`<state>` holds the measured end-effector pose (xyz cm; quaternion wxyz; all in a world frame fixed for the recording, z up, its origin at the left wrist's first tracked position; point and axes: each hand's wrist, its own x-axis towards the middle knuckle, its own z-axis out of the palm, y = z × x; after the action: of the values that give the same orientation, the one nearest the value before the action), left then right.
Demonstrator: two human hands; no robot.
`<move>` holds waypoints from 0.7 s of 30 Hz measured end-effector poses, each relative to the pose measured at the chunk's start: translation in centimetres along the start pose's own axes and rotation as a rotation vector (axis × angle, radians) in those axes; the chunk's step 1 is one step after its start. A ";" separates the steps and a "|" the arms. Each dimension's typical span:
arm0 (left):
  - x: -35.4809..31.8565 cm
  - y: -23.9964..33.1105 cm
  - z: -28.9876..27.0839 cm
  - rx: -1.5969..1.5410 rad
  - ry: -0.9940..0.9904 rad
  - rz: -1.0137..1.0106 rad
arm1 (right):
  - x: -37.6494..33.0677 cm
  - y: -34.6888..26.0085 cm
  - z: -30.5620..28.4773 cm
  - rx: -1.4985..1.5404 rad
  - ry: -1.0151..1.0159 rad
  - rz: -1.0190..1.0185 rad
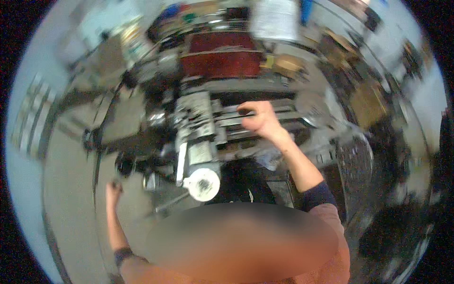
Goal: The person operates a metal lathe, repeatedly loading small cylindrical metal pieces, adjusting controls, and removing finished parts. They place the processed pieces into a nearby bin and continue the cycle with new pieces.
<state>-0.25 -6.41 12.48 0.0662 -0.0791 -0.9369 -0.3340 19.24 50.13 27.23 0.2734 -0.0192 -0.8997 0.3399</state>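
Observation:
A metal lathe point(196, 111) stands in front of me, its carriage and tool post in the middle. A pale round handwheel point(204, 184) sits at its near end, beside a light-coloured lever point(181, 161). Over the bed rails point(283, 110), just right of the carriage, is my right hand point(259, 118). Its fingers and thumb are curled round, with something dark between them that I cannot make out. Far to the left, away from the handwheel, my left hand point(114, 191) is closed at a small dark thing, too blurred to name. The whole picture is smeared by motion.
Behind the lathe lies a dark red box-like block point(222, 59). Cardboard boxes point(288, 64) stand at the back right, and a round wire-caged thing point(354, 156) is on the right. A thin rod point(172, 202) sticks out left below the handwheel. Dark round parts point(125, 163) project at the left.

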 end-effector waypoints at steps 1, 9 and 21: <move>0.3 0.3 -3.2 0.195 -0.060 0.041 | 1.7 -1.4 1.2 0.053 -0.061 -0.029; -10.2 -5.5 -13.9 0.795 0.310 -0.109 | 12.4 -8.1 15.0 -0.313 -0.551 -0.327; -15.2 2.4 -8.6 0.517 0.368 -0.690 | 14.5 -7.8 19.2 -0.536 -0.690 -0.223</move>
<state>15.71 -11.62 17.86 0.1338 0.3168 -0.9336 -0.1006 -1.54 35.76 27.15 -0.0221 0.1221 -0.9910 0.0498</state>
